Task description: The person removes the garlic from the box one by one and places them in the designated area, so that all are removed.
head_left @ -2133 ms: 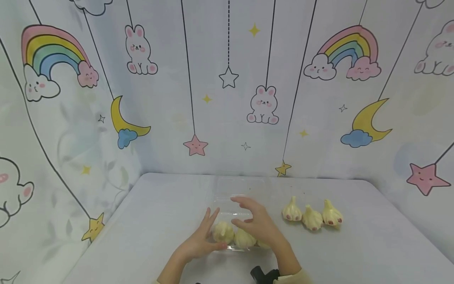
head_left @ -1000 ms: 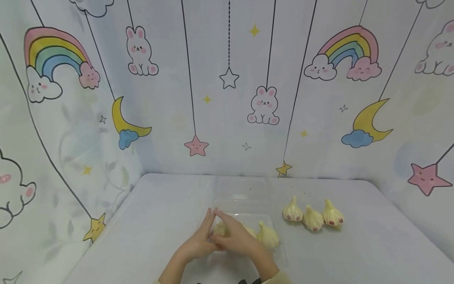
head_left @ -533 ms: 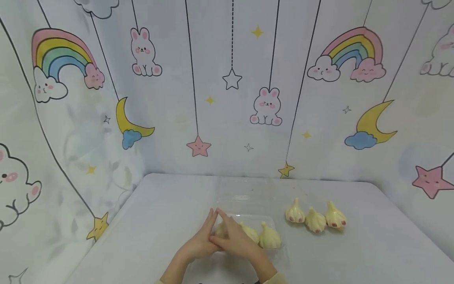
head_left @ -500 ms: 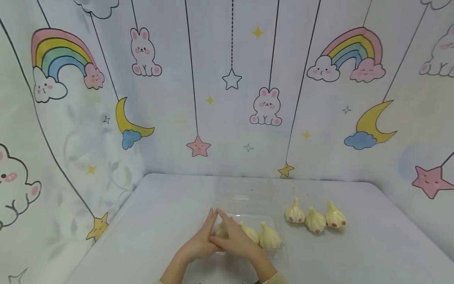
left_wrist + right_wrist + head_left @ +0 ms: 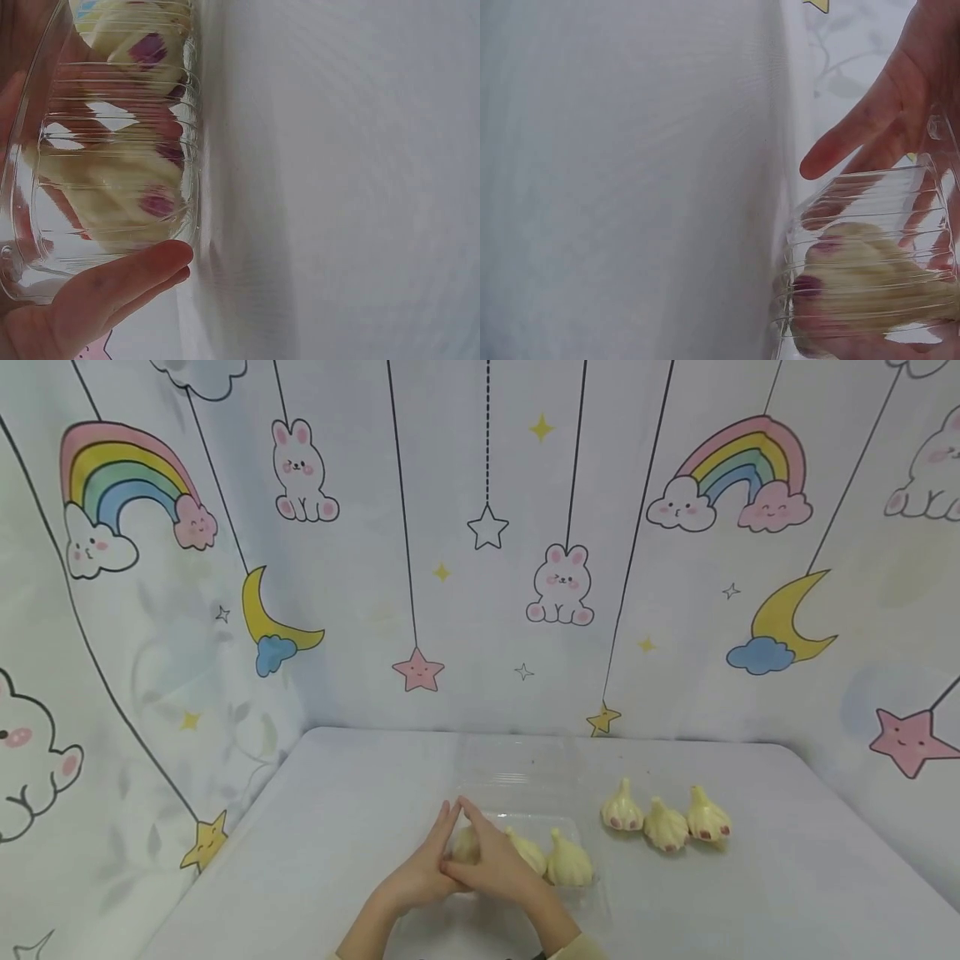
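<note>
So, left hand (image 5: 420,875): fingers mostly straight and released from what I can see, lying around the end of the clear box (image 5: 536,817). The left wrist view has them right outside the ribbed wall.
Right hand (image 5: 504,864): looks released too, index and thumb stretched out over the box toward the left fingers. Its other fingers are mostly hidden, so I can't tell what they touch.
Where they meet: index tips together or nearly, thumbs close on the near side, kind of a little tent.
Left garlic (image 5: 466,845): in the box, framed by that tent of fingers and partly covered. Can't tell if anything touches it.
Middle garlic (image 5: 533,856): also in the box, just right of the right fingers, half hidden by them.
Right garlic (image 5: 570,864): same box, a bit farther right of the fingers, stem up.
Through the walls: both wrist views show purplish patches on the garlic near the fingers.
Lid (image 5: 513,764): clear as well, folded back past the fingertips.
Loose garlic (image 5: 666,825): three more in a cluster, well to the right of the fingers.
Surface (image 5: 345,810): white, under and all around the fingers.
Backdrop (image 5: 360,527): bunnies, rainbows, moons and stars, way beyond the fingers.
Sleeve (image 5: 579,948): pale yellow, well behind the right fingers.
</note>
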{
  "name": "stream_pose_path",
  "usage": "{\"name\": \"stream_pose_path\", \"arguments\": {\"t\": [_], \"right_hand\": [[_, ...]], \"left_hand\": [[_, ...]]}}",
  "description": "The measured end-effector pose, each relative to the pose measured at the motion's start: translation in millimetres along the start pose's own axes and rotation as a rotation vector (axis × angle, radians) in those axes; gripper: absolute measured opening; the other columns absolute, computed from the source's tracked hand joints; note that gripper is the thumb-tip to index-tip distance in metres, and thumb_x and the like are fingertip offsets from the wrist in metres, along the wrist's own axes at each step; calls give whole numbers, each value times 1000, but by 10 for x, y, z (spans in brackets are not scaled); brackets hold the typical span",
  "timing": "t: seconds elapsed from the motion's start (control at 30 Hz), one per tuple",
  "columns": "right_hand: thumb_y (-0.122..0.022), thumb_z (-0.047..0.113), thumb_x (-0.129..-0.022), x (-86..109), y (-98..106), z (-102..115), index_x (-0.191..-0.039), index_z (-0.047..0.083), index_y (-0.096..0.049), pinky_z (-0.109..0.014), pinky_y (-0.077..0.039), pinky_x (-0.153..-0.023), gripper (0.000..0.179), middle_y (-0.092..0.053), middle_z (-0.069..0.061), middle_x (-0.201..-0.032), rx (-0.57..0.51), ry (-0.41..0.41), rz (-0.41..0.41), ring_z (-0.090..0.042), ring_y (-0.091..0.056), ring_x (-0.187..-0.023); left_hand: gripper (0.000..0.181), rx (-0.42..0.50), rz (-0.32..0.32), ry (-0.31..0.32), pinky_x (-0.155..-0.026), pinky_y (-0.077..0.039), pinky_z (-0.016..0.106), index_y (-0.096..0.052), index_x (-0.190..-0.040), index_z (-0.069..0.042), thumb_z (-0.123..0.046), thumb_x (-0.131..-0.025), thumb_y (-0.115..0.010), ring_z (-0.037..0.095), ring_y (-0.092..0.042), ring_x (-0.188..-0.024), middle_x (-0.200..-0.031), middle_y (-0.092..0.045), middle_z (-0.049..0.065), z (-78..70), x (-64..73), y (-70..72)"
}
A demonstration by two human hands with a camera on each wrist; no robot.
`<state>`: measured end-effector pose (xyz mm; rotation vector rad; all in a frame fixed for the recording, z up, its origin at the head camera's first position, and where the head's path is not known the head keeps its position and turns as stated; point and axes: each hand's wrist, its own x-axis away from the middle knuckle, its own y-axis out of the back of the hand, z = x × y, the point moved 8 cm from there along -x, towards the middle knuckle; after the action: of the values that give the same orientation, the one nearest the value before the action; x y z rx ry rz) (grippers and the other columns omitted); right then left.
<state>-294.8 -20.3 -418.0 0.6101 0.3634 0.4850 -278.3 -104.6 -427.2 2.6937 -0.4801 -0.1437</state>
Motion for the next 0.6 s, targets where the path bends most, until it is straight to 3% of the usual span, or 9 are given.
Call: {"name": "stream_pose_path", "arguments": {"t": [0.33,0.6], "right_hand": [[-67,37,-77,-13,1,-17,-146,8,-19,-60,-37,-92,88,-47,-25,-130,6,-21,-27,-42,-43,-119],[-69,34,-78,19,45,50,-144,5,-23,-61,-33,-95,85,-49,-23,-128,26,-1,-41,-39,-43,-119]], "left_hand": [[107,-1,1,-5,-96,-7,71,-3,-148,-13,-5,-69,-76,50,8,-131,-149,14,22,-22,14,12],[107,35,11,-4,-96,-10,71,-3,-148,-13,-4,-69,-75,50,9,-131,-148,17,21,-7,8,-2]]}}
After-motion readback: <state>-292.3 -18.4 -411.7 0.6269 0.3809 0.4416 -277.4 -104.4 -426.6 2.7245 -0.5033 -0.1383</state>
